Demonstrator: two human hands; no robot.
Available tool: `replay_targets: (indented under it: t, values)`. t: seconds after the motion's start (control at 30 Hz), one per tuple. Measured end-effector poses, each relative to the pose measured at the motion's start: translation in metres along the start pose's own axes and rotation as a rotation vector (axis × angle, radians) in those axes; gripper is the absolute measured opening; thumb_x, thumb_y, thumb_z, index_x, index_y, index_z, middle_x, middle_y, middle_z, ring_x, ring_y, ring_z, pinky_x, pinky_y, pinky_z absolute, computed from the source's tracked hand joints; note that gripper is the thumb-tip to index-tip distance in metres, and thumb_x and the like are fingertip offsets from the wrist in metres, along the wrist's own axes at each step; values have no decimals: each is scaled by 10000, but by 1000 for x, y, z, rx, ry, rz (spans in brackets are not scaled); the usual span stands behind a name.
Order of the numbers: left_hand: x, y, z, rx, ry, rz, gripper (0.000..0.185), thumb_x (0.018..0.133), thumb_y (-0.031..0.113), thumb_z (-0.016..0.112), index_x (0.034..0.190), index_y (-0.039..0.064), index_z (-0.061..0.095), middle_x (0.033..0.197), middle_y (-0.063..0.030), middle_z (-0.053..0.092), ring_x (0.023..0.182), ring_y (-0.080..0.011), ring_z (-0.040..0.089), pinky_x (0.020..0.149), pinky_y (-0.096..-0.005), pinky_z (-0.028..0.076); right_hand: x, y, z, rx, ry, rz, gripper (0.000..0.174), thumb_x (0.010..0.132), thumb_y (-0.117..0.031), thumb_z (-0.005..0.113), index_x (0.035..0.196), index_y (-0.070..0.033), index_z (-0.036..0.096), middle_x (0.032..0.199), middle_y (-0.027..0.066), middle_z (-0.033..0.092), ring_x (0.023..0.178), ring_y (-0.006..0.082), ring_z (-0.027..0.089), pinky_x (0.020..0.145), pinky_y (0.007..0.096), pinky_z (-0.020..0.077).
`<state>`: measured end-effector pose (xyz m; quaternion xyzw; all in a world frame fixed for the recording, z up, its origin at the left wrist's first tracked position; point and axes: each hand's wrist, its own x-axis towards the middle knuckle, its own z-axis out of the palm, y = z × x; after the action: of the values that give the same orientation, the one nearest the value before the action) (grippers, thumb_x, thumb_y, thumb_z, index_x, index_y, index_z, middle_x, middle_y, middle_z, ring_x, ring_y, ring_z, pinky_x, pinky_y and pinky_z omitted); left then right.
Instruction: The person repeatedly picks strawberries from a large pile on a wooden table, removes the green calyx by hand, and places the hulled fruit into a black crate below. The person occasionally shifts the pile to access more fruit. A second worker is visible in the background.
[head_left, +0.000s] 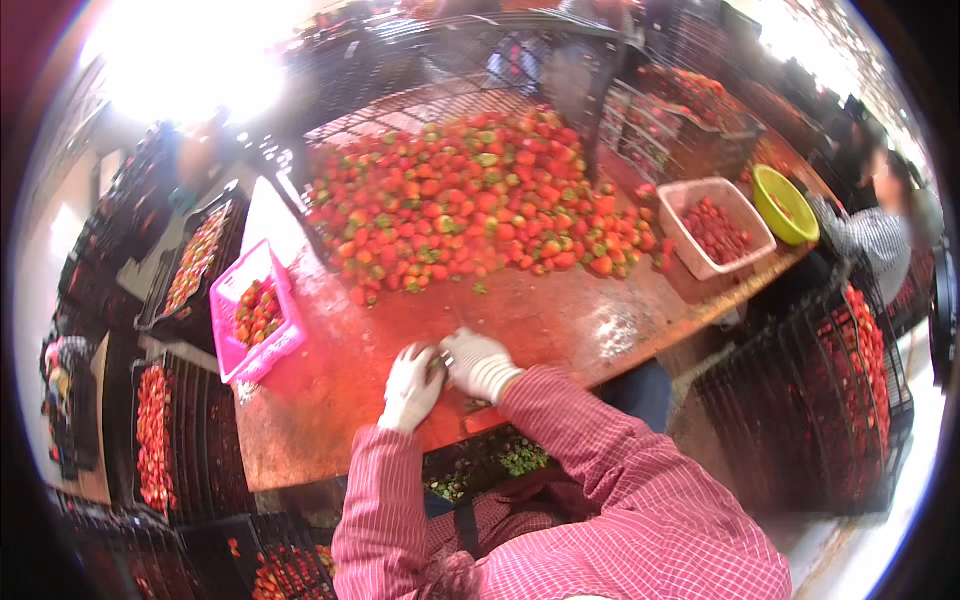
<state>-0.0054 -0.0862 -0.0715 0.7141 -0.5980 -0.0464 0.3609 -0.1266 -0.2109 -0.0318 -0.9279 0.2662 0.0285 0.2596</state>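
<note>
My left hand (414, 386) and my right hand (480, 361), both in white knit gloves, meet above the near part of the red tabletop (525, 322). A small shiny piece of metal (448, 360) shows at my right fingertips, which curl around it. The fingers of my left hand bend towards it; whatever lies inside them is hidden and blurred. Beyond my hands spreads a large heap of strawberries (465, 202), many with green caps on. A pink plastic basket (281, 341) at the left holds strawberries with caps.
A pale pink tub (694, 255) of red strawberries and a yellow-green bowl (784, 202) stand at the right. A black mesh crate (600, 97) lies tipped behind the heap. Stacked black crates (787, 405) flank the table. A person (874, 232) sits at far right. Green scraps (521, 457) lie below the edge.
</note>
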Motion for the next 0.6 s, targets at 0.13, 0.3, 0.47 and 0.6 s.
replay_targets:
  t: [0.13, 0.3, 0.47, 0.6]
  values:
    - [-91, 31, -11, 30, 140, -190, 364, 820, 13, 637, 1183, 22, 614, 1252, -185, 604, 1197, -403, 549, 1028, -470, 447, -40, -41, 32, 55, -45, -192, 284, 864, -282, 667, 1040, -70, 739, 1125, 180, 680, 1089, 312, 674, 907, 420, 557]
    - [-154, 67, -6, 80, 209, -204, 419, 793, 77, 665, 1206, 30, 606, 1252, -192, 603, 1188, -422, 554, 1027, -515, 434, -101, -63, 50, 67, -50, -287, 273, 730, -175, 780, 971, -52, 743, 1093, 182, 676, 967, 338, 701, 848, 418, 567]
    - [-163, 106, -14, 137, 40, -73, 316, 701, 103, 691, 1015, 85, 668, 1129, -112, 645, 1154, -371, 572, 1029, -520, 421, -159, -20, 22, 42, -205, -404, 228, 886, -230, 638, 983, -27, 680, 1140, 195, 636, 932, 387, 680, 798, 497, 548]
    - [-91, 125, -24, 182, 34, 182, 262, 690, 96, 701, 951, 111, 687, 1114, -78, 653, 1131, -348, 581, 1024, -531, 417, -143, 80, -44, 267, 57, -281, 200, 926, -246, 611, 1022, -91, 693, 1028, 152, 685, 915, 356, 674, 801, 456, 549]
